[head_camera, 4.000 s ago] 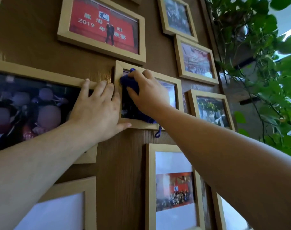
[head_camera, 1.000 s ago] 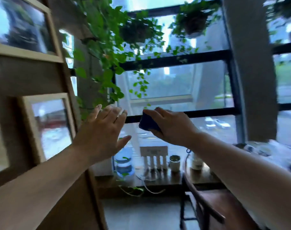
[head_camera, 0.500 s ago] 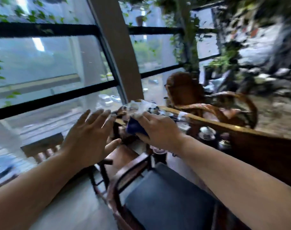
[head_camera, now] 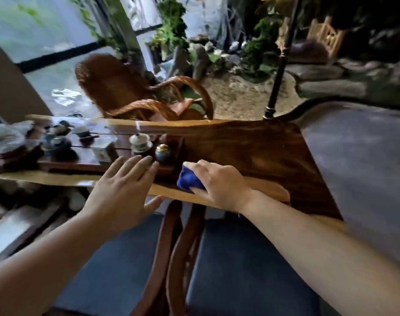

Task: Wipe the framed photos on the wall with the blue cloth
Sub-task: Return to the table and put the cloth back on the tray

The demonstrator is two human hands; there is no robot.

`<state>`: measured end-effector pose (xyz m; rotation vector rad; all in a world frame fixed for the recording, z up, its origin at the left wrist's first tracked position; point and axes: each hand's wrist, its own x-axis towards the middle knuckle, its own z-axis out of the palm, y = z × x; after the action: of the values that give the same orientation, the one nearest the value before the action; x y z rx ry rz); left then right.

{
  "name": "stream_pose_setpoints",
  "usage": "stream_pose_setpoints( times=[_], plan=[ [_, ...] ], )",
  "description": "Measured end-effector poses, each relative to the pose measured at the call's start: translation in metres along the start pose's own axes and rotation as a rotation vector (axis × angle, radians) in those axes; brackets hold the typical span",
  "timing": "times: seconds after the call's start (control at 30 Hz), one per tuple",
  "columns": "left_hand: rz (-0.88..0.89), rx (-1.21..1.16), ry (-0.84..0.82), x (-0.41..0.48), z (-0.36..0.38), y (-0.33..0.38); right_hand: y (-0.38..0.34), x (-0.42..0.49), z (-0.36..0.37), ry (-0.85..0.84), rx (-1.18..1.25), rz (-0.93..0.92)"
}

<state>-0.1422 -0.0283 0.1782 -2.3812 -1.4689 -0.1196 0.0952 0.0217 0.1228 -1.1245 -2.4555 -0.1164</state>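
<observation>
My right hand is closed around the bunched blue cloth, held just above the near edge of a long wooden table. My left hand hovers to its left with fingers spread and nothing in it, over the same edge. The wall and its framed photos are out of view.
A tea tray with cups, a lidded bowl and a small round jar fills the table's left part. Two chairs with blue seats stand below my arms. A wicker chair, a black pole and a rock garden lie beyond.
The view has swung right, away from the photo wall, past the window and down to the table. Both hands travelled with it, the right one still gripping the cloth.
</observation>
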Motion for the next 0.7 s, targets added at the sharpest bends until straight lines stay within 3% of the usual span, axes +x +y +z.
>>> stream_pose_setpoints(
  times=[0.2, 0.37, 0.7],
  plan=[
    [0.061, -0.112, -0.068, 0.077, 0.057, 0.094, 0.118, -0.075, 0.025, -0.158, -0.03, 0.171],
    [0.076, -0.189, -0.107, 0.105, 0.111, 0.146, 0.201, -0.103, 0.079, -0.285, -0.134, 0.175],
    [0.03, -0.159, -0.306, 0.107, 0.189, 0.156, 0.256, -0.123, 0.184, -0.458, -0.211, 0.235]
  ],
)
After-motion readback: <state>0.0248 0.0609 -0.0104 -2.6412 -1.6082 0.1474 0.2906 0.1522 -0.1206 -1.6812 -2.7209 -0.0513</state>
